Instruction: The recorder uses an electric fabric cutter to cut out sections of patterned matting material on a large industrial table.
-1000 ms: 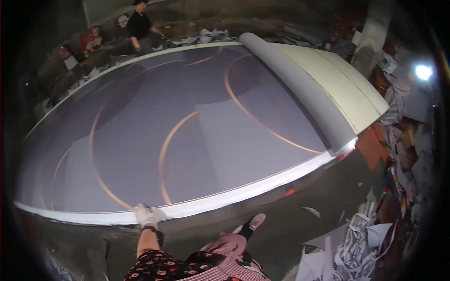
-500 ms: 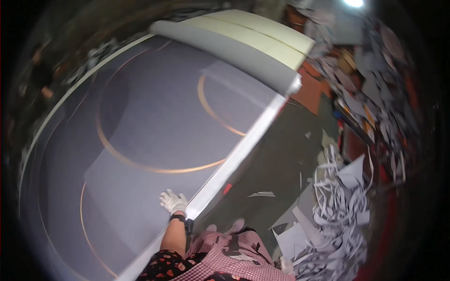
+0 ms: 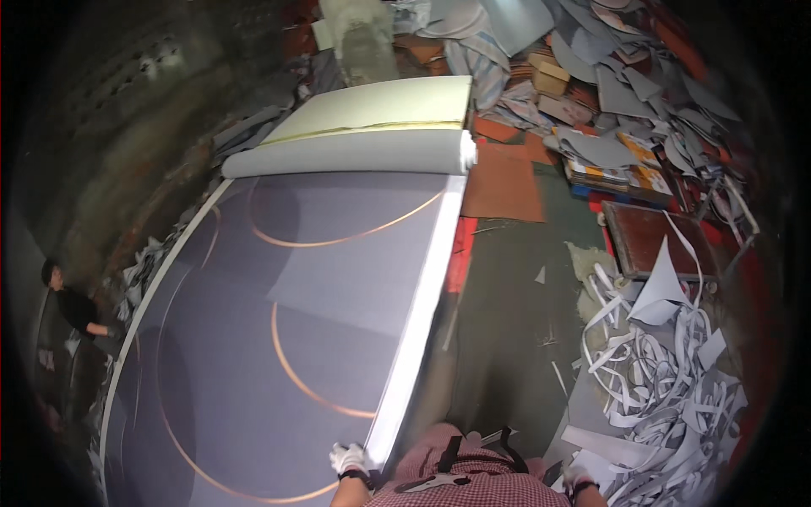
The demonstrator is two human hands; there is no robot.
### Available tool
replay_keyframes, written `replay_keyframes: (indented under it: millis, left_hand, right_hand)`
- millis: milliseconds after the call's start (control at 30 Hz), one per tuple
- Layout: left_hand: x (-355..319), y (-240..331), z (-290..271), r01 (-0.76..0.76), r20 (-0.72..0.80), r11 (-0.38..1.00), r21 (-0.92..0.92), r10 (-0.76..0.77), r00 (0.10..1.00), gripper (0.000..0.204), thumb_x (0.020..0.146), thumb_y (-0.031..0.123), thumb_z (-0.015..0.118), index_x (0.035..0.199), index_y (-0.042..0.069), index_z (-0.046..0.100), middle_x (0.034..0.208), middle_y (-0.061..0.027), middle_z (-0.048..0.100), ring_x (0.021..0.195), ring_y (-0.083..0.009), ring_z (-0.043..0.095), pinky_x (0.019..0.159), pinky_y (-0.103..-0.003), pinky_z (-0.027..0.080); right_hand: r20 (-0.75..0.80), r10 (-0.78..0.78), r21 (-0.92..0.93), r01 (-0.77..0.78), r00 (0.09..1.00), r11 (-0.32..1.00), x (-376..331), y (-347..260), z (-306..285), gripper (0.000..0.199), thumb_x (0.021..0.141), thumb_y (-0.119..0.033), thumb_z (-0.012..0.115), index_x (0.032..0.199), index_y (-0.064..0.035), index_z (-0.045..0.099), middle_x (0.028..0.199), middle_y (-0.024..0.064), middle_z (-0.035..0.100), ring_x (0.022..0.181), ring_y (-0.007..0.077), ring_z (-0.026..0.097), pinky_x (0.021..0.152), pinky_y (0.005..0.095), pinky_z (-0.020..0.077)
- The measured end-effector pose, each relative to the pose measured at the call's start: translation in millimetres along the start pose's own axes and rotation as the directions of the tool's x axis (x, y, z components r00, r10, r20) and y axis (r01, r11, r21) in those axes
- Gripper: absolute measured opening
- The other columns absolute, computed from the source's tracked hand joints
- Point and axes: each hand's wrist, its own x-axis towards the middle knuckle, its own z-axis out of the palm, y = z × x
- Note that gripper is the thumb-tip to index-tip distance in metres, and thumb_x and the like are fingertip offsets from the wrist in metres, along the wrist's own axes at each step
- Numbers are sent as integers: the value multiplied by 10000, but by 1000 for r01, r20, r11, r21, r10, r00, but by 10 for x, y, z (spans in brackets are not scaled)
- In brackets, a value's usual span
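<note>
Head view: a broad grey sheet with curved orange lines (image 3: 287, 338) lies spread over the floor, its pale white border (image 3: 420, 313) running up to a rolled end (image 3: 346, 156). The white-gloved left hand (image 3: 349, 459) pinches that border's near corner, fingers closed. The gloved right hand (image 3: 578, 477) hangs low beside grey paper strips (image 3: 667, 372); its grip cannot be told.
</note>
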Motion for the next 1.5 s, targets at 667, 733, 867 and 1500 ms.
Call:
replay_keyframes:
  millis: [667,733,867,1500]
  left_hand:
    - [739,6118,1565,-136,116,967,216,113,987,701,806,387,621,1367,7,439,1345,-241,477,1249,-413,483,1047,-473,426]
    - [716,6930,1607,-416,153,909,43,405,901,629,828,321,611,1366,21,482,1380,-252,478,1249,-443,482,1057,-470,415]
    - [1015,8267,2050,-640,201,760,-111,648,734,502,834,309,616,1211,-22,612,1211,-285,611,1140,-428,573,1025,-454,437]
    - [1299,9747,1873,-310,749,845,435,-149,646,746,764,649,638,1209,51,663,1348,-215,563,1236,-369,547,1027,-433,439]
  right_hand:
    - [-293,-442,-544,232,848,807,2646,-432,-2885,395,941,-413,472,1098,-107,666,1061,151,692,857,359,679,757,549,526]
    - [212,340,704,-384,916,597,2683,-1437,-3354,366,952,-360,462,1100,-93,663,961,137,707,783,300,690,643,476,544]
    - [-77,44,278,-21,996,960,3433,-2387,-4069,388,940,-348,476,1029,-24,670,864,126,710,723,259,684,587,385,524]
    - [-222,-605,-345,518,765,783,6031,-6208,-8878,312,925,-236,466,854,-12,671,923,245,676,875,406,660,777,489,520]
